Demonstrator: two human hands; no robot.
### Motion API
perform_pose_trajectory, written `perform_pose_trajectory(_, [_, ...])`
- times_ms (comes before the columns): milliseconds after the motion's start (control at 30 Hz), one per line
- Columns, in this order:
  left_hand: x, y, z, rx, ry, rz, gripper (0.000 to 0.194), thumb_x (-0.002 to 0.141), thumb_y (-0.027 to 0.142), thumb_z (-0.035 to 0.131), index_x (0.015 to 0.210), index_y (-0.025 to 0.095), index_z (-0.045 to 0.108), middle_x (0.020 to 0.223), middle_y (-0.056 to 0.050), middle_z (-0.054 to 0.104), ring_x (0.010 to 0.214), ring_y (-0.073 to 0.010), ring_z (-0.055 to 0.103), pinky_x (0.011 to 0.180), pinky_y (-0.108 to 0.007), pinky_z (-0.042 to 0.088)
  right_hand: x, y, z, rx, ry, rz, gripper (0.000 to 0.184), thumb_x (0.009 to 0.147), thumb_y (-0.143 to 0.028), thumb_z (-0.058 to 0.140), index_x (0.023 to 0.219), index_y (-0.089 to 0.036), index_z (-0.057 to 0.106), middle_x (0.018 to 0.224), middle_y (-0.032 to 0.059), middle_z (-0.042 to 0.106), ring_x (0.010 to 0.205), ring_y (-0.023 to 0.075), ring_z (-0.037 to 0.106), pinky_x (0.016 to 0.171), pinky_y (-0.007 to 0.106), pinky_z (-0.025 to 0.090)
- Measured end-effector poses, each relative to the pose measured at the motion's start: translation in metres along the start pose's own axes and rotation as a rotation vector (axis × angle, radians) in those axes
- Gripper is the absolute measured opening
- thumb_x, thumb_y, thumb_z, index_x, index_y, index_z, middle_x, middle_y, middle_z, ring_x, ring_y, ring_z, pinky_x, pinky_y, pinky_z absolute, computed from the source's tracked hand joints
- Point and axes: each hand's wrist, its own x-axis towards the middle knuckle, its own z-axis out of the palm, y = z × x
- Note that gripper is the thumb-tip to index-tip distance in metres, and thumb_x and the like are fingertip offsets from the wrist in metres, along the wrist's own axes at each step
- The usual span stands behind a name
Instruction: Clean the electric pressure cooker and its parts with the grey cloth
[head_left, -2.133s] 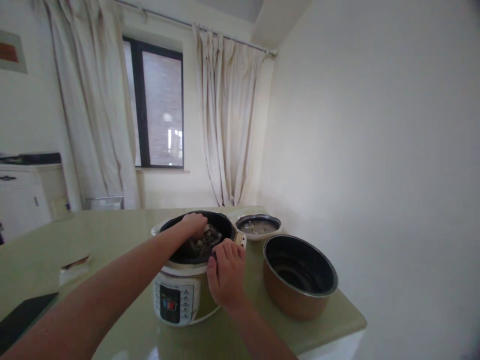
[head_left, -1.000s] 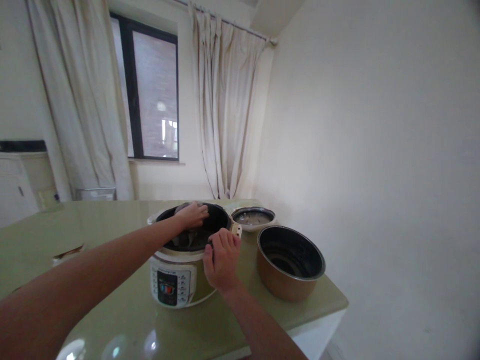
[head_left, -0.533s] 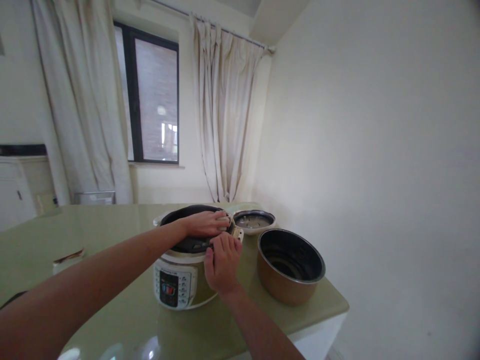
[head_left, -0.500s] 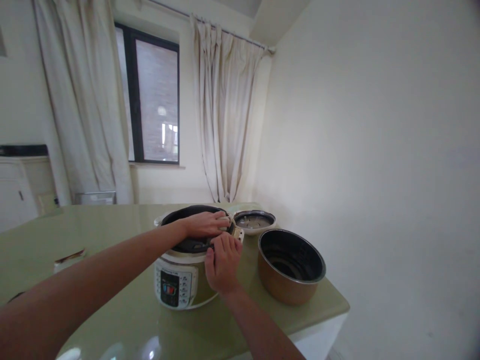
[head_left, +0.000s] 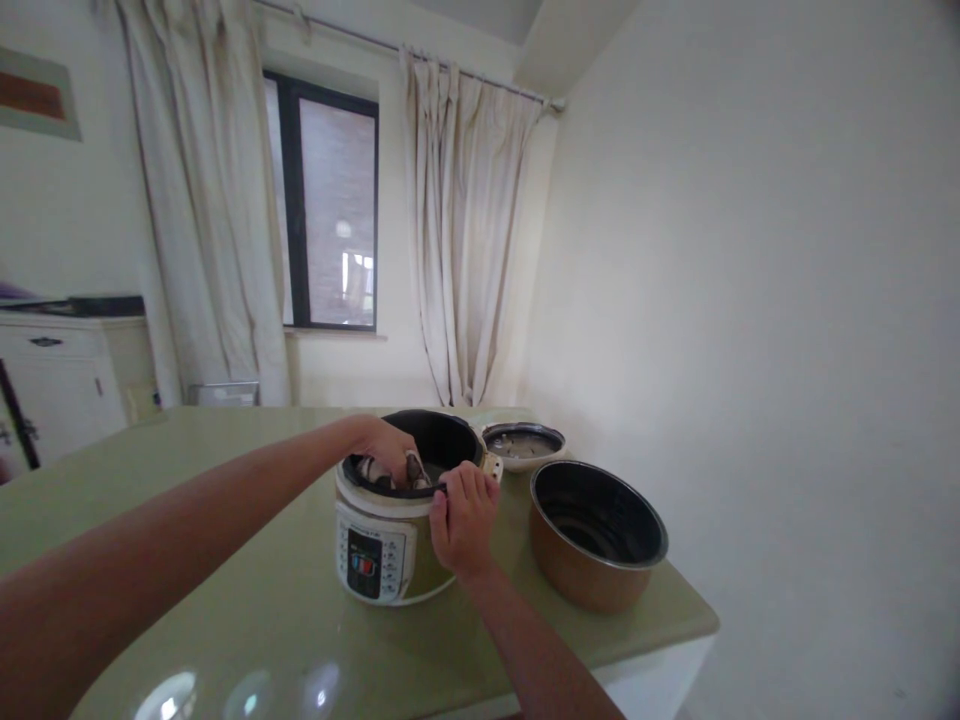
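Observation:
A white electric pressure cooker (head_left: 375,555), its lid off, stands on the green table. My left hand (head_left: 386,450) reaches down inside the front of its dark opening, closed on a crumpled, light-and-dark cloth (head_left: 373,470); part of the fingers is hidden behind the rim. On the right side, my right hand (head_left: 466,520) has its fingers curled over the cooker's rim, close to the pale side handle (head_left: 493,466). To the right sits a copper-brown inner pot (head_left: 574,570) with a dark interior. Behind them lies the upturned lid (head_left: 523,445).
The glossy green table (head_left: 247,560) ends at a rounded corner just right of the inner pot. A plain wall (head_left: 750,300) rises beyond that side. A white cabinet (head_left: 67,370) and a curtained window (head_left: 339,210) are in the background.
My left hand has moved from the cooker's right rim to inside its front left, taking the cloth along. My right hand keeps its place on the rim. The view has shifted a little left.

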Motion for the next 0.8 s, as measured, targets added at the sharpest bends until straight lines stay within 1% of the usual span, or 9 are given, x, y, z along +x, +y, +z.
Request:
perform_pose_trajectory(100, [0.004, -0.004, 0.005, 0.271, 0.09, -0.079, 0.027, 0.061, 0.017, 0.079, 0.087, 0.024, 0.083, 0.084, -0.006, 0.078, 0.081, -0.027, 0.071, 0.074, -0.037, 0.059, 0.0, -0.001, -0.002, 0.027, -0.013, 0.014, 0.017, 0.101, -0.026, 0.04, 0.098, -0.022, 0.056, 0.094, 0.0064, 0.061, 0.099, 0.0248, 0.055, 0.093, 0.044, 0.036])
perform_pose_trajectory(167, [0.011, -0.006, 0.012, 0.38, 0.206, -0.111, 0.024, 0.062, 0.015, 0.082, 0.085, 0.022, 0.083, 0.095, -0.014, 0.078, 0.1, -0.0347, 0.071, 0.085, -0.045, 0.058, 0.0, -0.001, -0.002, 0.039, -0.02, 0.022, 0.017, 0.101, -0.026, 0.04, 0.098, -0.022, 0.056, 0.094, 0.0062, 0.061, 0.099, 0.0248, 0.055, 0.093, 0.044, 0.036])
perform_pose_trajectory(233, [0.017, -0.008, 0.016, 0.437, 0.311, -0.101, 0.017, 0.07, 0.014, 0.079, 0.085, 0.022, 0.082, 0.114, -0.018, 0.076, 0.121, -0.0393, 0.062, 0.098, -0.05, 0.054, 0.001, -0.001, -0.002, 0.038, -0.027, 0.027, 0.015, 0.101, -0.027, 0.041, 0.098, -0.022, 0.055, 0.094, 0.0058, 0.061, 0.1, 0.0247, 0.056, 0.093, 0.044, 0.036])
perform_pose_trajectory(300, [0.022, -0.008, 0.014, 0.483, 0.392, -0.076, 0.015, 0.08, 0.013, 0.072, 0.086, 0.023, 0.082, 0.126, -0.017, 0.073, 0.132, -0.0392, 0.054, 0.105, -0.052, 0.049, 0.001, -0.002, -0.002, 0.022, -0.034, 0.034, 0.014, 0.1, -0.027, 0.042, 0.098, -0.023, 0.055, 0.094, 0.0056, 0.06, 0.1, 0.0248, 0.056, 0.094, 0.044, 0.036])
perform_pose_trajectory(400, [0.032, -0.002, 0.002, 0.543, 0.545, -0.053, 0.023, 0.09, 0.011, 0.062, 0.092, 0.024, 0.081, 0.129, -0.016, 0.07, 0.135, -0.037, 0.05, 0.104, -0.049, 0.05, 0.0, -0.002, -0.002, 0.02, -0.032, 0.042, 0.015, 0.1, -0.027, 0.04, 0.097, -0.023, 0.054, 0.093, 0.0055, 0.059, 0.099, 0.025, 0.056, 0.094, 0.044, 0.036])
perform_pose_trajectory(533, [0.051, 0.018, -0.014, 0.469, 0.72, -0.1, 0.028, 0.089, 0.016, 0.063, 0.112, 0.021, 0.078, 0.135, -0.018, 0.064, 0.133, -0.0382, 0.05, 0.101, -0.051, 0.053, -0.002, -0.001, -0.001, 0.032, -0.031, 0.046, 0.017, 0.101, -0.028, 0.04, 0.098, -0.022, 0.055, 0.095, 0.0058, 0.06, 0.099, 0.0249, 0.056, 0.094, 0.044, 0.035])
perform_pose_trajectory(600, [0.06, 0.028, -0.018, 0.381, 0.753, -0.125, 0.03, 0.088, 0.024, 0.064, 0.116, 0.02, 0.076, 0.135, -0.019, 0.063, 0.128, -0.0387, 0.054, 0.098, -0.051, 0.054, -0.003, -0.001, 0.001, 0.028, -0.034, 0.051, 0.017, 0.101, -0.028, 0.04, 0.099, -0.022, 0.056, 0.096, 0.0061, 0.06, 0.1, 0.0249, 0.056, 0.095, 0.044, 0.035])
perform_pose_trajectory(667, [0.066, 0.035, -0.017, 0.315, 0.731, -0.114, 0.03, 0.088, 0.031, 0.064, 0.113, 0.019, 0.076, 0.127, -0.017, 0.067, 0.119, -0.0352, 0.06, 0.096, -0.047, 0.054, -0.004, 0.0, 0.002, 0.031, -0.027, 0.054, 0.017, 0.102, -0.029, 0.041, 0.1, -0.022, 0.056, 0.097, 0.0062, 0.061, 0.101, 0.025, 0.055, 0.095, 0.044, 0.035])
perform_pose_trajectory(800, [0.07, 0.043, -0.005, 0.172, 0.539, -0.014, 0.022, 0.085, 0.032, 0.061, 0.092, 0.018, 0.077, 0.093, -0.006, 0.073, 0.088, -0.02, 0.066, 0.082, -0.029, 0.053, -0.003, -0.001, 0.003, 0.031, 0.009, 0.041, 0.018, 0.102, -0.03, 0.041, 0.099, -0.021, 0.057, 0.097, 0.0064, 0.061, 0.101, 0.0253, 0.054, 0.095, 0.044, 0.035])
